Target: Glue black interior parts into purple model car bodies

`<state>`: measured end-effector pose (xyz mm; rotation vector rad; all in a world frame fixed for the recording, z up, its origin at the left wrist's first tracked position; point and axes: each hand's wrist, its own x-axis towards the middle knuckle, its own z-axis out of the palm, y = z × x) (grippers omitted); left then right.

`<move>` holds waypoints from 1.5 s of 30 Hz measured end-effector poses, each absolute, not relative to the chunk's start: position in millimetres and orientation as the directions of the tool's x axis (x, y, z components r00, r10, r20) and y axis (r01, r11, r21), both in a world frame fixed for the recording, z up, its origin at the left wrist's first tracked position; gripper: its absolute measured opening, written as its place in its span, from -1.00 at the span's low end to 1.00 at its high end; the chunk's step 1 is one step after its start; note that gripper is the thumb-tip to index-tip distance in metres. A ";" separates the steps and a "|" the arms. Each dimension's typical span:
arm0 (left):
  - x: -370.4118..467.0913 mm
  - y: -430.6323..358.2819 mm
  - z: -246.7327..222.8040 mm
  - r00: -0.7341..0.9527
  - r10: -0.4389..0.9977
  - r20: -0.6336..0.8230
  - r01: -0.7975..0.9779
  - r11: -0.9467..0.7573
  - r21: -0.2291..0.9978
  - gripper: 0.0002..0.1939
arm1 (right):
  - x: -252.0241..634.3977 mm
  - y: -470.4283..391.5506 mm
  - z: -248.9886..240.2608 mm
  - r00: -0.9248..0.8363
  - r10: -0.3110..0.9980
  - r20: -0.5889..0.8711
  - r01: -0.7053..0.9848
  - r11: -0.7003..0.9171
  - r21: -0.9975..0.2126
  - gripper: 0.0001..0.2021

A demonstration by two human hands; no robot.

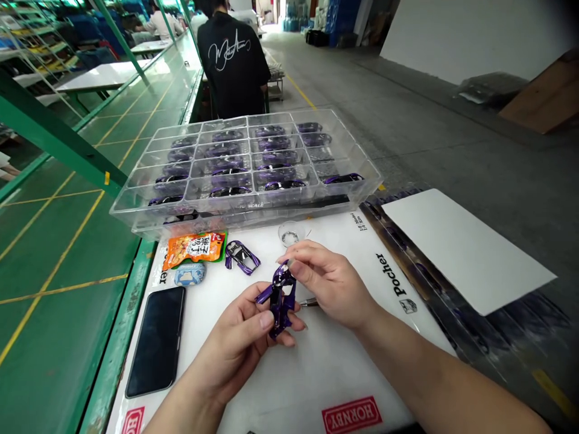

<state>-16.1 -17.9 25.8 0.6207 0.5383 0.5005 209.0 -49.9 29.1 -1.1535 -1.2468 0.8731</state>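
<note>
A glossy purple model car body (281,304) is held tilted above the white work surface. My left hand (242,331) is closed around its lower part, the thumb pressing on the near side. The fingertips of my right hand (332,282) pinch the upper end of the same body; any small part between them is hidden. Beneath the right hand shows the metal end of a slim tool (309,302); I cannot tell whether it is held or lying there. Another purple car body (244,257) lies beyond my left hand, and a small clear round dish (290,234) stands behind my right hand.
Across the back stands a clear compartment tray (316,211) of purple car bodies. On the left lie a phone (156,342), a blue patterned case (190,275) and an orange snack packet (195,249). White card (470,250) rests at right. A person (233,66) sits ahead.
</note>
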 end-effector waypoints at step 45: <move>-13.0 -28.1 41.7 0.425 0.862 -0.275 -0.407 0.453 0.793 -0.70 | 249.4 -47.6 26.1 -0.055 0.982 -0.178 0.933 -0.013 -0.359 -0.83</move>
